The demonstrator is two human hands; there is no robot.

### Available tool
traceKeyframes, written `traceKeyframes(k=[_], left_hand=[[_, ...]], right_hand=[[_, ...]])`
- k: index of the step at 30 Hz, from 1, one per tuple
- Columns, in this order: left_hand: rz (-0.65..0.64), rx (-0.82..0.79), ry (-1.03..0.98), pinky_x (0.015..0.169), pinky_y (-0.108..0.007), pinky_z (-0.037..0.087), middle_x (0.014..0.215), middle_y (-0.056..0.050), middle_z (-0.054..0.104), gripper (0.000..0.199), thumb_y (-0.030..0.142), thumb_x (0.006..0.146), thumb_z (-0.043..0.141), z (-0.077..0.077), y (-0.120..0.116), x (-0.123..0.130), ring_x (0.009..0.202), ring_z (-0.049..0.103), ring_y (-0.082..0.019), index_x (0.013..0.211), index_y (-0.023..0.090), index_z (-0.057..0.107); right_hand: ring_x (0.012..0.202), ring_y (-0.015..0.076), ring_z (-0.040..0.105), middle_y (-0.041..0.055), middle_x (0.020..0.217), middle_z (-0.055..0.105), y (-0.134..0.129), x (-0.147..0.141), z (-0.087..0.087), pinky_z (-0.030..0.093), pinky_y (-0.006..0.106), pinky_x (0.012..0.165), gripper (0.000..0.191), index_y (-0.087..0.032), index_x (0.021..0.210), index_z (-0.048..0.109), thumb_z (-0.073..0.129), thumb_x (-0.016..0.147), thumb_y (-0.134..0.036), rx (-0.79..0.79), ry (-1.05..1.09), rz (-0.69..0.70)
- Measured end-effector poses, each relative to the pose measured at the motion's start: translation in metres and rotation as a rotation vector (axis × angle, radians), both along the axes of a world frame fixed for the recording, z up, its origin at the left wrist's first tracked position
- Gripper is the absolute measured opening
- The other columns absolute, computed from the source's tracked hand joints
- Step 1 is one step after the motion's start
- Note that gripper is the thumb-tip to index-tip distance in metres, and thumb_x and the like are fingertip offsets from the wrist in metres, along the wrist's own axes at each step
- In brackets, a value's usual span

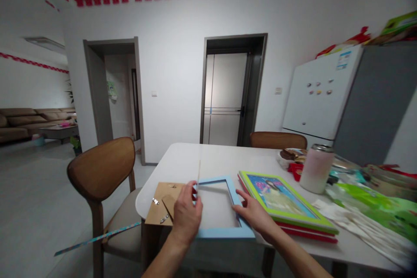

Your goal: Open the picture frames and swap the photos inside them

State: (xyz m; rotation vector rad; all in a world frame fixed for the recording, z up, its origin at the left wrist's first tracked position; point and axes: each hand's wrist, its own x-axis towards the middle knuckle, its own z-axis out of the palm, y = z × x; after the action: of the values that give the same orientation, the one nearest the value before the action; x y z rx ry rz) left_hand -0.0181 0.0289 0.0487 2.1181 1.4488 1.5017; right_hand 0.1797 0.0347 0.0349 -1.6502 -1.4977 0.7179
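Observation:
A light blue picture frame (224, 233) lies at the near edge of the white table, with the tabletop showing through its opening. My right hand (252, 210) grips the frame's right side between thumb and fingers. At the frame's left side, my left hand (188, 210) is closed on a thin sheet (199, 169) that stands upright and is seen edge-on; its material cannot be made out. Partly behind my left hand is a brown backing board (153, 208) with metal clips and a stand flap. A green picture frame (280, 197) with a printed picture rests on a red one (309, 233) at right.
A pink tumbler (316, 169), green plastic packaging (384, 208) and white cloth-like material (358, 223) crowd the right side of the table (182, 160). A wooden chair (100, 169) stands at left, where a narrow patterned strip (97, 238) juts outward. Another chair (278, 140) is behind the table.

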Motion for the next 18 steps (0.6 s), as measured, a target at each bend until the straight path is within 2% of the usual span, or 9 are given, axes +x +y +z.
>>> traceKeyframes(k=[3,6,10,15,18], left_hand=[[0.171,-0.037,-0.066,0.079,-0.030,0.041,0.098,-0.005,0.056,0.032,0.016,0.073,0.041,-0.014,0.006,-0.032,0.090,0.053,-0.018,0.105,0.018,0.042],[0.234,-0.147,0.040,0.079,-0.031,0.040,0.098,-0.005,0.057,0.026,0.021,0.073,0.043,-0.036,0.006,-0.057,0.090,0.054,-0.019,0.099,0.018,0.046],[0.289,-0.198,0.210,0.082,-0.034,0.038,0.097,-0.005,0.059,0.027,0.031,0.075,0.043,-0.054,-0.001,-0.070,0.092,0.053,-0.021,0.098,0.019,0.050],[0.305,-0.194,0.310,0.082,-0.036,0.037,0.097,-0.005,0.059,0.027,0.034,0.074,0.044,-0.056,-0.005,-0.071,0.095,0.050,-0.022,0.096,0.020,0.052],[0.268,-0.163,0.317,0.086,-0.037,0.035,0.102,-0.006,0.057,0.031,0.035,0.073,0.046,-0.057,-0.004,-0.070,0.098,0.048,-0.022,0.099,0.019,0.052]], right_hand=[[0.076,0.0198,0.058,0.0115,0.083,0.063,0.005,0.007,-0.014,0.042,0.029,0.074,0.053,-0.003,0.115,0.045,0.045,0.065,-0.020,0.035,-0.375,-0.026],[0.094,0.0212,0.054,0.0162,0.105,0.057,0.008,0.009,-0.027,0.036,0.028,0.086,0.049,-0.002,0.112,0.048,0.042,0.067,-0.020,0.056,-0.534,0.010],[0.092,0.0217,0.054,0.0165,0.102,0.059,0.009,0.010,-0.037,0.037,0.028,0.085,0.047,-0.002,0.111,0.049,0.043,0.068,-0.020,0.079,-0.634,0.020],[0.095,0.0224,0.051,0.0133,0.101,0.058,0.007,0.004,-0.033,0.034,0.030,0.088,0.042,-0.008,0.108,0.053,0.045,0.068,-0.022,0.170,-0.673,-0.005],[0.100,0.0226,0.048,0.0128,0.105,0.056,0.006,-0.007,-0.027,0.032,0.031,0.091,0.041,-0.010,0.106,0.054,0.044,0.069,-0.023,0.253,-0.601,-0.006]])
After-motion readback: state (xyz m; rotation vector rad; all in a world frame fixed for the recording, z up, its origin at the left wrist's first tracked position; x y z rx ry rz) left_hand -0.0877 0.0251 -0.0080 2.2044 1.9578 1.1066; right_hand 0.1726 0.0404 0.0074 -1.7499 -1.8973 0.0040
